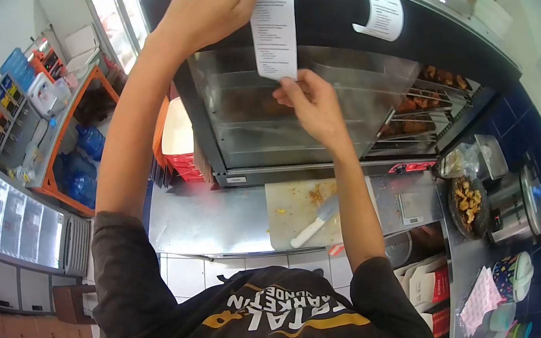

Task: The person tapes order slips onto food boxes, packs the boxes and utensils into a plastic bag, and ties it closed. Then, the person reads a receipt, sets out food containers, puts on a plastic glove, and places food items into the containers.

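A long printed paper receipt (275, 27) hangs down the dark upper frame of a glass-fronted food warmer cabinet (262, 114). My left hand (216, 4) is raised at the receipt's top corner, with its fingers closed there; the fingertips are partly hidden. Below, my right hand (312, 109) pinches the receipt's bottom edge between thumb and finger. To the right, a second, curled receipt (381, 12) sticks to the same frame. Behind the glass, browned pieces of food (410, 115) lie on wire racks.
On the steel counter (207, 218), a knife with a white handle (309, 232) lies on a crumb-covered cutting board (279, 203). Red-and-white boxes (181, 148) stack left of the cabinet. A bowl of fried pieces (467, 205) stands beside a metal cooker (510, 209) at right.
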Motion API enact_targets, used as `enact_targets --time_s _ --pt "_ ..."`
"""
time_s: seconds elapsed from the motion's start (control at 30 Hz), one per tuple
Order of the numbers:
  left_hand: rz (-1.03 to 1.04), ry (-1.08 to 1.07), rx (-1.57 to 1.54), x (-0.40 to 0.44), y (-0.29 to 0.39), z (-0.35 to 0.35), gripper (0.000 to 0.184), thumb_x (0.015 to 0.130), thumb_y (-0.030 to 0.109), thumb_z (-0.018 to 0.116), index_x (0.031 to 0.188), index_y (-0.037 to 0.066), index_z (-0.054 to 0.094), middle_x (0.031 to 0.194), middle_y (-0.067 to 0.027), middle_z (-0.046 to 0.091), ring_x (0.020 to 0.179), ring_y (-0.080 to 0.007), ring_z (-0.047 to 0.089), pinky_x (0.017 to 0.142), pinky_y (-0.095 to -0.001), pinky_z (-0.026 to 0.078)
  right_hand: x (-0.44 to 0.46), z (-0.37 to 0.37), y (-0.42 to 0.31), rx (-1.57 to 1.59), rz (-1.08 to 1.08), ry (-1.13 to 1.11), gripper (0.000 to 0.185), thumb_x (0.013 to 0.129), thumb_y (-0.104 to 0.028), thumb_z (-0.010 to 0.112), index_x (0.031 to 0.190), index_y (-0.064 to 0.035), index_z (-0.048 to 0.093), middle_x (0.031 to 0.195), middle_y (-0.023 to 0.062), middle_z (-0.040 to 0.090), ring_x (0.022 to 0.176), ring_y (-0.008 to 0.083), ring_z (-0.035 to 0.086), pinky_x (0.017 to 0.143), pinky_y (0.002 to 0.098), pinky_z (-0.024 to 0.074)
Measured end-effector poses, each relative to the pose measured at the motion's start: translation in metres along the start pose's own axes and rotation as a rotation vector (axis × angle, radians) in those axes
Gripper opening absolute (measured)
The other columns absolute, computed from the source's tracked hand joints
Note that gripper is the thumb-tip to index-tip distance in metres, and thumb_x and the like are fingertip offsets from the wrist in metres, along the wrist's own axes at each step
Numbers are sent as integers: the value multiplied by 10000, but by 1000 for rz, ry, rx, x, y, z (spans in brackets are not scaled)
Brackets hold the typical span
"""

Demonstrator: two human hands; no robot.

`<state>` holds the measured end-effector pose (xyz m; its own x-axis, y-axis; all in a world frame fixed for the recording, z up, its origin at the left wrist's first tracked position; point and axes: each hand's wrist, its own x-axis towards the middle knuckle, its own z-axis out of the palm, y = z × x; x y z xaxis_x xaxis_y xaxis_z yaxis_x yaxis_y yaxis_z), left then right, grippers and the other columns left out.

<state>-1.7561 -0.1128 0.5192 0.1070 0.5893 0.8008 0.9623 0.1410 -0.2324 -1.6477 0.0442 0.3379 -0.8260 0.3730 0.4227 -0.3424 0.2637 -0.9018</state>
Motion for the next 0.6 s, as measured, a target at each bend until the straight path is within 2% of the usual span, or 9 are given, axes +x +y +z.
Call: enact_targets --time_s 0.17,0.23,0.27,0.3,0.33,0.43,0.53,0.57,0.6 --pt "85 96 22 -11 -4 2 166 906 79 510 997 -41 580 1013 -202 554 947 -340 516 876 -429 418 -24 -5 18 -103 -7 84 232 964 -179 626 1056 33 650 860 106 725 774 135 677 692 273 530" --pt "-50 -41 79 -13 -10 9 160 908 70 507 999 -42 576 1015 -193 551 943 -330 518 874 -449 429 -43 -10 35 -181 30 143 228 956 -184 638 1053 23 654 855 111 723 772 140 681 690 280 533" --pt "-28 -31 84 -15 -12 8 186 937 84 494 1042 -38 588 1093 -189 566 1024 -331 533 933 -480 438 -54 -11 47 -221 51 99 227 944 -190 651 1049 11 660 858 120 724 771 153 687 689 293 538" --pt "-181 -73 180 -23 -15 17 311 1011 176 443 1190 -24 600 1458 -239 457 1391 -375 395 1172 -460 315 -67 -17 56 -264 87 77 226 933 -196 665 1045 0 666 860 130 724 769 167 693 689 307 543" --pt "61 84 109 -41 -58 33 308 997 193 530 1231 7 603 1243 -193 603 1165 -367 563 1013 -410 416 -83 -22 63 -287 119 96 226 917 -203 678 1032 -9 672 853 147 721 751 204 700 686 341 549" --pt "-191 146 206 -76 -11 32 492 1042 346 482 1382 -6 530 1393 -185 550 1303 -311 514 1100 -392 381 -155 -52 113 -227 240 219 224 900 -206 671 989 -1 674 822 150 714 745 243 700 695 360 545" --pt "-27 233 -422 -138 10 85 417 1054 254 456 1214 -92 624 1208 -254 633 1219 -363 546 1054 -459 409 -261 -87 157 -304 487 383 224 896 -206 658 981 0 676 828 151 715 747 256 696 701 372 542" --pt "-36 175 -700 -144 51 99 405 1046 282 455 1081 -78 638 1112 -226 647 1056 -321 590 945 -440 465 -309 -94 192 -241 515 470 252 890 -236 659 977 0 679 830 158 716 773 276 705 724 380 552" --pt "-204 56 -890 -154 107 117 385 1031 265 465 1082 -82 624 1043 -200 643 965 -285 606 883 -407 496 -344 -103 191 -317 649 514 262 887 -252 660 975 -6 684 840 168 718 795 290 712 740 383 558"
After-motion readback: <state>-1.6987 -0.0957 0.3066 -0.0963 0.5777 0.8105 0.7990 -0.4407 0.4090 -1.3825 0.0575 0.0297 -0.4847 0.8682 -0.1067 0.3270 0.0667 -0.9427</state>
